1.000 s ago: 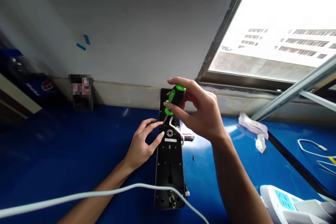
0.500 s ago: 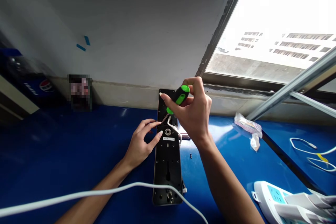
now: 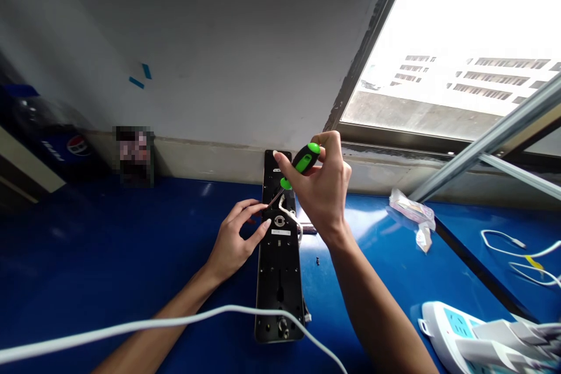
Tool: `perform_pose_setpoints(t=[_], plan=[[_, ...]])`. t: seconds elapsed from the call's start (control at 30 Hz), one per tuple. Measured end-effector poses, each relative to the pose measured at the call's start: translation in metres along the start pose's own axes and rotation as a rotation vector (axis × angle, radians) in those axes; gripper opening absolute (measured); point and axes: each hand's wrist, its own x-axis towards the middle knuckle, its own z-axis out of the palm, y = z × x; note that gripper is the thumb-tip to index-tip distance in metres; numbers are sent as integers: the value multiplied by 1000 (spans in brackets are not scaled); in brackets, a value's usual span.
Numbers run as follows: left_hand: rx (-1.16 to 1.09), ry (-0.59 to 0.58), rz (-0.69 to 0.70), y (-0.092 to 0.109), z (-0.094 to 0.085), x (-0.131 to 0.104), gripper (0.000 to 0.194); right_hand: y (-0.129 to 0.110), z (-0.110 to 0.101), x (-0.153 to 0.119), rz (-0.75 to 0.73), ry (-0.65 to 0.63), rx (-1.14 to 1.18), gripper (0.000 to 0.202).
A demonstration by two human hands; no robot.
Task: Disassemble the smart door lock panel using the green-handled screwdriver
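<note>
My right hand (image 3: 324,187) is closed around the handle of a green and black screwdriver (image 3: 305,158), which slants down to the left. Its tip meets the left side of a long black panel (image 3: 279,280) with screw holes, a round fitting and a white label. My left hand (image 3: 236,235) lies at the panel's left edge, thumb and index finger apart, fingertips touching the panel beside the screwdriver tip. A white cable (image 3: 286,207) runs from the panel's upper part over its right edge. Part of the panel's upper right is hidden behind my right hand.
Tiny dark screws (image 3: 318,261) lie right of the panel on the blue table (image 3: 197,292). A white cord (image 3: 175,320) crosses in front. To the right are a plastic bag (image 3: 412,210), a power strip (image 3: 438,327) and a metal frame (image 3: 477,152); a wall (image 3: 245,70) rises behind.
My right hand and the screwdriver handle have shifted slightly, the handle a little to the right. The screwdriver tip, the panel and my left hand stay practically in place.
</note>
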Motion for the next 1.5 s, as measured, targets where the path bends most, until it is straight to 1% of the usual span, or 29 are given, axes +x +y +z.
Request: perform_pose_setpoints(t=[0.07,0.1,0.23,0.3,0.33,0.4,0.47,0.5,0.53,0.57,0.63,0.67,0.7,0.77,0.83,0.87,0.97,1.03,1.07,1.17,1.2,1.23,1.27,1.33,1.37,1.43,1.5], plan=[[4,6,6,-1,0,0,31,0,0,0,-47,-16,17,38],[7,12,13,-1,1,0,31,0,-1,0,-95,-47,30,37],[-4,27,28,-1,2,-1,30,-7,-11,-1,-366,-286,91,23],[-50,6,3,-1,3,-1,33,-11,-15,-2,-425,-360,99,22],[-85,-6,-19,-1,3,-1,36,-13,-16,-2,-419,-360,76,18],[-169,-37,-79,-2,4,-1,43,-16,-14,-2,-370,-302,-18,11],[-266,-62,-134,-4,5,0,51,-18,-9,-2,-308,-212,-110,25],[-309,-71,-154,-5,5,0,53,-19,-8,-1,-282,-183,-128,29],[-345,-77,-170,-6,6,1,55,-20,-7,0,-261,-181,-122,28],[-375,-81,-180,-7,6,1,56,-22,-7,1,-247,-207,-96,22],[-417,-89,-192,-9,7,2,56,-27,-12,3,-245,-324,-9,7],[-430,-95,-199,-9,7,1,57,-29,-15,3,-251,-396,36,10],[-438,-97,-205,-10,7,1,57,-32,-19,4,-257,-457,66,18],[-440,-92,-215,-11,7,1,59,-34,-25,4,-257,-514,74,29],[-438,-88,-227,-10,7,0,59,-32,-26,4,-264,-498,44,33],[-443,-91,-231,-9,7,0,59,-29,-25,4,-275,-468,26,31],[-455,-111,-244,-5,5,1,57,-19,-19,7,-303,-326,0,23],[-451,-116,-245,-3,4,2,57,-13,-17,9,-315,-272,22,22],[-449,-115,-244,-3,4,2,57,-12,-17,10,-324,-284,43,22],[-475,-118,-249,-5,5,2,57,-13,-21,10,-349,-426,101,37],[-490,-121,-254,-7,5,1,58,-14,-22,9,-354,-459,107,38],[-503,-125,-261,-8,6,1,58,-14,-23,9,-359,-466,100,35],[-512,-127,-270,-8,6,0,58,-14,-23,8,-362,-447,84,29],[-518,-118,-285,-9,7,0,58,-12,-21,7,-370,-367,55,16],[-518,-111,-292,-8,8,0,57,-11,-20,7,-371,-340,60,14],[-524,-104,-301,-7,8,0,56,-8,-19,8,-370,-349,112,17],[-544,-106,-301,-6,8,1,57,-6,-21,10,-373,-418,174,33]])
